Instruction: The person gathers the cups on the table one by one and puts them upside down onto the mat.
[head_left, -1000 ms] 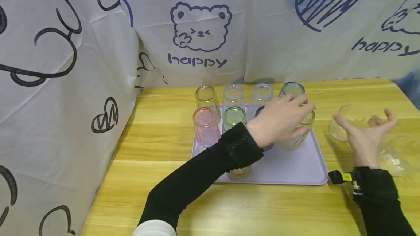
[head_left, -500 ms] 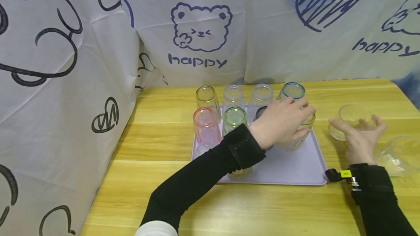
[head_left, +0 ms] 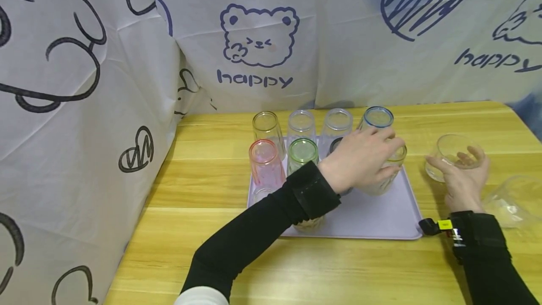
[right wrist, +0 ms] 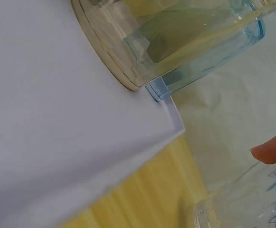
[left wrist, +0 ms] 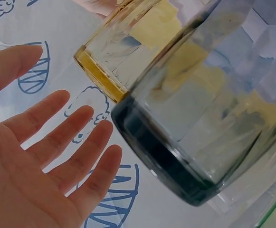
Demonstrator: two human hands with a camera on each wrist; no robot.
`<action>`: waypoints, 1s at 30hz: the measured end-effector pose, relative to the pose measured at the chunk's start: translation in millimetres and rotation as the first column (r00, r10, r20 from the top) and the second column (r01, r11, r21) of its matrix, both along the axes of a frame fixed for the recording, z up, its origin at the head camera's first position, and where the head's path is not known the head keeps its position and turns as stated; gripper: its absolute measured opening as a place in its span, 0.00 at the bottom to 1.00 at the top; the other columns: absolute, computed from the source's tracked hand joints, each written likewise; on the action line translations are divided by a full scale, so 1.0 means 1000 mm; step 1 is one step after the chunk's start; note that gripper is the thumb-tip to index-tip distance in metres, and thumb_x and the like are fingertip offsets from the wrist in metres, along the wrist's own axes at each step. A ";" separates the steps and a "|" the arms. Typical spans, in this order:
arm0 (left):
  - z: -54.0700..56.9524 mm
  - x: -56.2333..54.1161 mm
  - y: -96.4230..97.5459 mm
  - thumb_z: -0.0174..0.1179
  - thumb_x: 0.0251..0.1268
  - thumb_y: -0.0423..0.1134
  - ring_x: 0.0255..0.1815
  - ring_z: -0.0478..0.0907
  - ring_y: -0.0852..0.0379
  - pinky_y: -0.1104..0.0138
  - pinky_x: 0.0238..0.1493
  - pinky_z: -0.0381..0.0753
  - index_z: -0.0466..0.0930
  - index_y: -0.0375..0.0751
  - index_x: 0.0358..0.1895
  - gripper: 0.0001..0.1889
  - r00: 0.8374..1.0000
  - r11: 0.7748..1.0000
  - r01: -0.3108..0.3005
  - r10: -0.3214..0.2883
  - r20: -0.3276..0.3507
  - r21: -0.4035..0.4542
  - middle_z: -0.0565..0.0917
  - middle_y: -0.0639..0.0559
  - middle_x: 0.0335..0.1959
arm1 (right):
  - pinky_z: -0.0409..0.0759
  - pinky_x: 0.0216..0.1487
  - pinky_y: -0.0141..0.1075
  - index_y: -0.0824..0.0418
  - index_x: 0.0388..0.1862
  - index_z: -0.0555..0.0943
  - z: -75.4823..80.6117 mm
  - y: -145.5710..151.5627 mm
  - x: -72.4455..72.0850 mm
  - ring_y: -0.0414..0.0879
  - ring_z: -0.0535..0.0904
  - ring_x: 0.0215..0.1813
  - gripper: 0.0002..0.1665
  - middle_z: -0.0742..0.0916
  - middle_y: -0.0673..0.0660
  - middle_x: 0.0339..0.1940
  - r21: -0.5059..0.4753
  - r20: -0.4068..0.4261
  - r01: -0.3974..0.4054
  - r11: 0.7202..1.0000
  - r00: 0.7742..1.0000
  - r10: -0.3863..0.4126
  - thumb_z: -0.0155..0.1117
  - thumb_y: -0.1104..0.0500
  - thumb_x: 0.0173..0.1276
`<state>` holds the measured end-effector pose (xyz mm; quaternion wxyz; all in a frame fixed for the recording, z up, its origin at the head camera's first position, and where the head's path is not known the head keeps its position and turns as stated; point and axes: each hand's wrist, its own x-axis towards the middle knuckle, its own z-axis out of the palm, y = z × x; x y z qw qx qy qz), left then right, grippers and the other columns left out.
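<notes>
My left hand hovers over the right part of the tray, above a yellow-rimmed glass. Its fingers are spread and fairly straight in the left wrist view, with a gap to that glass and to a dark-ended glass. To the right of the tray, my right hand grips a clear glass on the table, thumb on the left side and fingers round the right. The right wrist view catches the thumb against this glass; most of the hand is out of that frame.
A lilac tray bears several glasses, among them a pink one, a green one and a blue-rimmed one. Another clear glass is at the far right. A printed cloth hangs behind the table.
My right hand has moved left and slightly forward, and its spread thumb and fingers have closed round the clear glass. The left hand has stayed nearly still above the tray.
</notes>
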<state>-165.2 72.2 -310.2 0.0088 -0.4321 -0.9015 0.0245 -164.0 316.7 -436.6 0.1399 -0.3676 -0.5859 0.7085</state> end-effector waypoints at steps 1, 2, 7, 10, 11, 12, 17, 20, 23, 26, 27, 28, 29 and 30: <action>0.000 0.000 -0.001 0.50 0.76 0.59 0.62 0.77 0.57 0.66 0.58 0.82 0.70 0.57 0.70 0.25 1.000 1.000 -0.004 0.004 0.005 0.002 0.75 0.59 0.67 | 0.74 0.37 0.19 0.38 0.69 0.61 0.001 -0.001 0.001 0.33 0.61 0.55 0.58 0.67 0.37 0.57 0.010 0.000 -0.006 1.000 1.000 0.006 0.84 0.68 0.46; 0.001 0.000 -0.001 0.50 0.76 0.59 0.62 0.77 0.57 0.66 0.57 0.82 0.70 0.57 0.70 0.25 1.000 1.000 -0.008 0.008 0.009 0.008 0.75 0.59 0.67 | 0.74 0.38 0.19 0.38 0.69 0.61 0.003 -0.001 0.002 0.34 0.61 0.56 0.58 0.68 0.37 0.57 0.016 -0.006 -0.012 1.000 1.000 0.012 0.84 0.68 0.47; 0.002 0.000 -0.007 0.51 0.75 0.60 0.63 0.76 0.57 0.66 0.57 0.82 0.69 0.57 0.71 0.27 0.999 0.999 -0.032 0.032 0.008 0.042 0.74 0.59 0.68 | 0.75 0.43 0.18 0.41 0.69 0.62 0.016 -0.008 0.008 0.36 0.63 0.64 0.53 0.70 0.39 0.57 0.029 -0.106 -0.022 0.999 0.994 0.024 0.80 0.70 0.51; 0.004 0.001 -0.013 0.53 0.74 0.60 0.65 0.75 0.56 0.66 0.61 0.80 0.68 0.56 0.72 0.28 0.999 0.997 -0.041 0.041 0.001 0.058 0.74 0.58 0.69 | 0.74 0.47 0.18 0.43 0.68 0.64 0.027 -0.013 0.012 0.36 0.64 0.67 0.51 0.71 0.41 0.57 0.032 -0.193 -0.029 0.999 0.981 0.034 0.77 0.74 0.52; 0.005 0.001 -0.015 0.53 0.74 0.60 0.66 0.75 0.56 0.66 0.63 0.79 0.68 0.55 0.72 0.29 0.999 0.997 -0.042 0.042 -0.003 0.065 0.74 0.57 0.69 | 0.74 0.48 0.19 0.44 0.67 0.65 0.031 -0.016 0.014 0.37 0.64 0.66 0.51 0.72 0.42 0.57 0.027 -0.237 -0.026 0.999 0.971 0.032 0.76 0.76 0.52; 0.006 0.001 -0.017 0.54 0.74 0.60 0.67 0.75 0.56 0.66 0.65 0.78 0.68 0.55 0.73 0.29 0.999 0.996 -0.044 0.045 -0.005 0.071 0.73 0.57 0.70 | 0.74 0.50 0.20 0.45 0.67 0.66 0.035 -0.018 0.015 0.38 0.64 0.66 0.50 0.72 0.43 0.57 0.025 -0.279 -0.026 0.999 0.960 0.032 0.74 0.78 0.51; 0.012 0.002 -0.031 0.54 0.74 0.58 0.68 0.73 0.56 0.65 0.67 0.76 0.67 0.53 0.74 0.30 0.998 0.989 -0.068 0.068 0.008 0.135 0.72 0.56 0.72 | 0.73 0.53 0.24 0.51 0.65 0.69 0.054 -0.032 0.022 0.41 0.68 0.62 0.49 0.75 0.49 0.55 0.073 -0.473 -0.016 0.997 0.880 0.049 0.70 0.84 0.49; 0.015 0.003 -0.042 0.55 0.74 0.57 0.68 0.73 0.56 0.65 0.67 0.76 0.68 0.54 0.73 0.28 0.996 0.979 -0.083 0.085 -0.002 0.187 0.72 0.56 0.71 | 0.74 0.57 0.27 0.54 0.66 0.69 0.067 -0.041 0.028 0.43 0.69 0.61 0.48 0.77 0.51 0.55 0.104 -0.565 -0.036 0.994 0.820 0.089 0.67 0.86 0.50; 0.018 0.005 -0.054 0.55 0.74 0.56 0.67 0.73 0.56 0.65 0.67 0.76 0.69 0.53 0.73 0.28 0.995 0.967 -0.086 0.095 -0.025 0.241 0.73 0.55 0.71 | 0.69 0.69 0.31 0.57 0.66 0.69 0.082 -0.050 0.035 0.45 0.69 0.63 0.46 0.78 0.53 0.56 0.125 -0.642 -0.076 0.989 0.754 0.139 0.64 0.87 0.52; 0.020 0.008 -0.066 0.56 0.74 0.56 0.68 0.74 0.55 0.65 0.67 0.76 0.69 0.49 0.72 0.29 0.995 0.946 -0.090 0.102 -0.023 0.313 0.74 0.53 0.70 | 0.64 0.77 0.36 0.60 0.65 0.71 0.096 -0.061 0.042 0.48 0.71 0.65 0.44 0.80 0.57 0.56 0.106 -0.721 -0.119 0.987 0.675 0.159 0.62 0.89 0.52; 0.020 0.009 -0.069 0.56 0.74 0.55 0.69 0.74 0.55 0.64 0.67 0.76 0.69 0.49 0.72 0.29 0.995 0.936 -0.092 0.103 -0.015 0.339 0.75 0.53 0.69 | 0.65 0.76 0.36 0.61 0.65 0.71 0.099 -0.065 0.043 0.49 0.71 0.65 0.43 0.80 0.58 0.56 0.103 -0.743 -0.138 0.985 0.648 0.168 0.61 0.89 0.52; 0.021 0.010 -0.073 0.57 0.73 0.55 0.69 0.73 0.54 0.64 0.68 0.76 0.69 0.48 0.72 0.29 0.994 0.926 -0.098 0.107 -0.005 0.366 0.75 0.53 0.70 | 0.68 0.74 0.35 0.62 0.64 0.71 0.102 -0.069 0.045 0.50 0.72 0.65 0.43 0.81 0.59 0.56 0.082 -0.773 -0.164 0.983 0.612 0.167 0.60 0.90 0.52; 0.021 0.011 -0.077 0.57 0.73 0.55 0.70 0.73 0.54 0.64 0.69 0.75 0.69 0.48 0.72 0.29 0.994 0.913 -0.101 0.107 0.007 0.395 0.75 0.52 0.69 | 0.71 0.72 0.35 0.63 0.64 0.72 0.105 -0.073 0.046 0.51 0.73 0.64 0.42 0.81 0.60 0.56 0.077 -0.798 -0.190 0.979 0.576 0.175 0.59 0.91 0.52; 0.021 0.012 -0.080 0.58 0.73 0.54 0.70 0.73 0.54 0.64 0.70 0.74 0.69 0.47 0.72 0.29 0.994 0.900 -0.107 0.109 0.018 0.422 0.75 0.52 0.69 | 0.74 0.70 0.36 0.65 0.63 0.72 0.107 -0.077 0.046 0.52 0.73 0.64 0.42 0.82 0.61 0.55 0.062 -0.826 -0.221 0.973 0.536 0.174 0.57 0.92 0.51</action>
